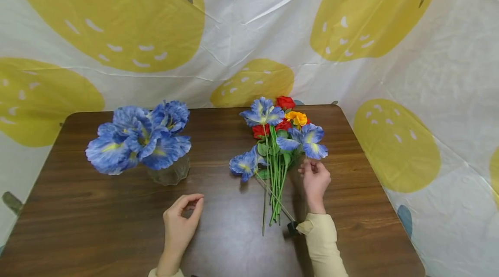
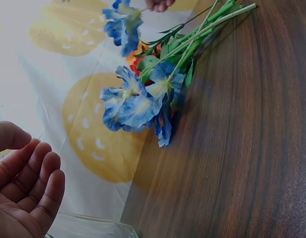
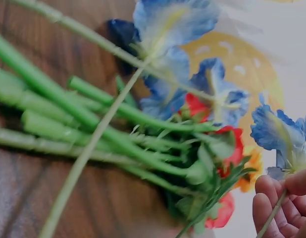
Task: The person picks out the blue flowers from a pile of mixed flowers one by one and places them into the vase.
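My right hand [image 1: 315, 181] pinches the thin stem of a blue iris [image 1: 312, 140] just below its bloom; the right wrist view shows thumb and fingers on that stem [image 3: 273, 214]. Beside it lies a bunch of artificial flowers with green stems [image 1: 277, 181], red roses [image 1: 286, 102], an orange flower [image 1: 296, 118] and two more blue irises, one at the top [image 1: 263, 112] and one at the left [image 1: 245, 164]. My left hand [image 1: 182, 225] holds nothing, its fingers loosely bent and thumb near the fingertips. Ahead of it stands a glass vase [image 1: 171, 173] filled with blue irises [image 1: 140, 138].
Everything lies on a dark brown wooden table [image 1: 117, 225]. Behind and to the right hangs a white cloth printed with yellow fruit shapes [image 1: 249, 82]. A small black object [image 1: 292, 228] shows by the right sleeve [image 1: 323, 242].
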`<state>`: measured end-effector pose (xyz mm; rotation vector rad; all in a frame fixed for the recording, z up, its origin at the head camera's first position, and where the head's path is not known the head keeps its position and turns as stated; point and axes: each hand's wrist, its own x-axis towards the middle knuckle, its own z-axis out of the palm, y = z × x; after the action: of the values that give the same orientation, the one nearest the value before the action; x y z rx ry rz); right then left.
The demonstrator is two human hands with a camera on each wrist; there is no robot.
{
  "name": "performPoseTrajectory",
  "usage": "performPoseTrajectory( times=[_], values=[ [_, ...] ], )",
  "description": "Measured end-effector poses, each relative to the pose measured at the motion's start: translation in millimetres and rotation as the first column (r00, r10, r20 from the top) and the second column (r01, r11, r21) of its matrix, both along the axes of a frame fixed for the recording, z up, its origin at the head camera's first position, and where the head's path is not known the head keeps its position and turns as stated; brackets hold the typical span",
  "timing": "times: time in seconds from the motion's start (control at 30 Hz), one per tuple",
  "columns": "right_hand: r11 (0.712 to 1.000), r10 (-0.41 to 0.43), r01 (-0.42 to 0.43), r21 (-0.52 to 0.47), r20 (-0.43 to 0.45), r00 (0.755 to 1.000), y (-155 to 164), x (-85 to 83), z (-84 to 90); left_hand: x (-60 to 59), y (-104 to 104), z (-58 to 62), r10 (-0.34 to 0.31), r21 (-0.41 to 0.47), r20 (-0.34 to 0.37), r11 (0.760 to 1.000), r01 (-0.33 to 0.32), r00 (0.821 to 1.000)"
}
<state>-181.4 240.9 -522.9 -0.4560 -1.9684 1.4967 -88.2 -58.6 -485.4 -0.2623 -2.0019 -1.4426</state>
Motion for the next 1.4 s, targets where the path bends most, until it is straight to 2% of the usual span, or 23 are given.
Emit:
performPoseTrajectory(
  times=[0.2, 0.27, 0.43, 0.67, 0.87, 0.93, 1.1, 1.23, 1.4],
  values=[
    [0.99, -0.076, 0.083, 0.113, -0.063, 0.995, -7.7, 6.9, 17.5, -0.5, 0.6, -0.7, 0.004, -0.007, -0.001, 1.0, -0.004, 1.0],
    [0.984, -0.087, 0.101, 0.143, -0.102, 0.991, -15.9, 13.4, 33.8, -0.5, 0.7, -1.0, 0.006, -0.01, 0.0, 1.0, -0.006, 1.0],
    [0.998, -0.019, 0.029, 0.057, -0.176, 0.984, -35.3, 29.5, 74.0, -0.4, 1.0, -1.8, 0.004, -0.008, 0.0, 1.0, -0.004, 1.0],
    [0.994, 0.073, -0.089, -0.061, -0.227, 0.971, -39.4, 28.5, 67.4, 0.2, 1.8, -0.5, 0.0, -0.004, 0.001, 1.0, 0.0, 1.0],
    [0.973, 0.151, -0.183, -0.137, -0.218, 0.964, -53.4, 37.3, 71.1, -0.2, 2.5, -0.4, -0.001, -0.006, 0.005, 1.0, 0.001, 1.0],
    [0.967, 0.171, -0.206, -0.147, -0.219, 0.961, -57.8, 40.4, 71.1, -1.3, 2.8, -4.1, -0.003, -0.004, 0.005, 1.0, 0.003, 1.0],
    [0.954, 0.225, -0.261, -0.146, -0.229, 0.947, -69.0, 46.8, 69.3, -7.1, 4.5, -22.1, -0.016, -0.01, 0.008, 1.0, 0.016, 1.0],
    [0.933, 0.278, -0.318, -0.166, -0.225, 0.934, -77.7, 51.2, 67.6, -10.8, 8.7, -28.3, -0.077, 0.003, 0.022, 0.997, 0.077, 0.997],
    [0.907, 0.325, -0.375, -0.192, -0.25, 0.912, -86.9, 56.0, 67.0, -13.4, 18.8, -24.2, -0.182, 0.035, 0.018, 0.983, 0.181, 0.983]
  ],
)
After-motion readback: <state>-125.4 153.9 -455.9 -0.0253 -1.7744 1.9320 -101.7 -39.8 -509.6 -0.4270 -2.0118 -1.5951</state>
